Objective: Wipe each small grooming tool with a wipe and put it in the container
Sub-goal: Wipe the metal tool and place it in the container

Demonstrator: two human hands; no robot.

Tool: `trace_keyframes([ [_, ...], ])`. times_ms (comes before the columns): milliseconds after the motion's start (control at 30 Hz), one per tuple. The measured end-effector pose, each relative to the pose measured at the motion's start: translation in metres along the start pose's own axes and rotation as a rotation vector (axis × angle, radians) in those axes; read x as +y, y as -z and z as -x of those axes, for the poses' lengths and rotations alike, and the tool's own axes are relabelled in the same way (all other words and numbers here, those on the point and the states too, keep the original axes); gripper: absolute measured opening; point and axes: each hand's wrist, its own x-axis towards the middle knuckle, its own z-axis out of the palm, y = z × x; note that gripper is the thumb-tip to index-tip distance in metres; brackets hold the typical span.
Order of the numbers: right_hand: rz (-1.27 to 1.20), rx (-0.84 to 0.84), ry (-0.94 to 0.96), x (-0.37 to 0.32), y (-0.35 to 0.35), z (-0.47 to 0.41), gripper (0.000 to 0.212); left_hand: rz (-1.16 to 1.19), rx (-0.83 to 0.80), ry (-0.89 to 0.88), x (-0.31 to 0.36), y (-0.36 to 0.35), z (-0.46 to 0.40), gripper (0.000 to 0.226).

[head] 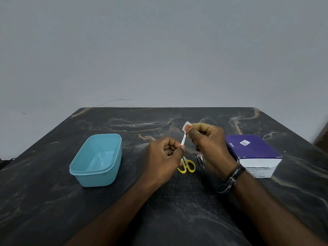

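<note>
Right of the blue container (pixel 96 159), left hand (pixel 164 157) pinches a thin, stiff, likely slippery nail file (pixel 183 140) low; right hand (pixel 207 139) fingers pinch a soft wipe (pixel 186 126) round its tip.

Black bench (pixel 53 201) veined in tan marble streaks; a turquoise container (pixel 96 160); yellow-handled scissors (pixel 189 167); a purple-and-white swab box (pixel 253 153); a white wipe (pixel 186 126); a plain grey wall (pixel 159 50).

left hand (pixel 164 153) pinching thin silver metal nail file (pixel 183 139) | right hand (pixel 209 139) raised, thumb pinching small white wipe (pixel 186 126) | forearms converging
</note>
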Motion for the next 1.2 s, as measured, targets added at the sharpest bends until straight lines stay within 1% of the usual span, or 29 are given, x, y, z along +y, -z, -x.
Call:
trace_keyframes([
  [100, -0.023, 0.032, 0.001, 0.001, 0.0002, -0.0004, 0.016, 0.003, -0.004, -0.003, 0.0001, -0.0004, 0.0, 0.006],
  [267, -0.025, 0.038, -0.017, 0.0035, 0.0, 0.0002, 0.019, -0.002, 0.012, -0.006, -0.0007, 0.0002, 0.0003, 0.007],
  [333, -0.009, 0.007, -0.038, 0.0052, -0.0006, 0.0008, 0.022, 0.001, 0.025, -0.006, -0.0007, -0.0002, 0.0008, 0.007],
  [500, 0.003, -0.145, -0.096, 0.0061, -0.0051, 0.0072, 0.028, 0.015, 0.078, -0.019, 0.0014, 0.0026, -0.0008, 0.004],
  [567, 0.004, -0.16, -0.103, 0.0046, -0.0053, 0.0074, 0.028, 0.025, 0.088, -0.025, 0.0022, 0.0034, -0.0012, 0.004],
  [633, 0.015, -0.148, -0.102, 0.0034, -0.0048, 0.0064, 0.026, 0.037, 0.081, -0.028, 0.003, 0.0029, -0.0012, 0.004],
  [733, 0.026, -0.081, -0.087, 0.0028, -0.0024, 0.004, 0.024, 0.027, 0.052, -0.033, 0.0031, 0.0013, -0.0002, 0.004],
  [833, -0.013, -0.013, -0.084, 0.0018, 0.0008, 0.001, 0.02, -0.004, 0.031, -0.034, 0.0006, 0.0001, 0.0005, 0.006],
  [933, -0.04, 0.009, -0.079, 0.0016, 0.0019, 0.0002, 0.016, -0.02, 0.022, -0.033, -0.0011, -0.0006, 0.0003, 0.007],
  [1067, -0.035, -0.016, -0.093, 0.0051, 0.0018, -0.0007, 0.018, -0.033, 0.036, -0.034, -0.0018, 0.0002, 0.0005, 0.008],
  [1200, 0.025, -0.117, -0.109, 0.008, -0.0017, 0.0023, 0.026, -0.04, 0.067, -0.032, -0.0007, 0.0015, 0.0001, 0.009],
])
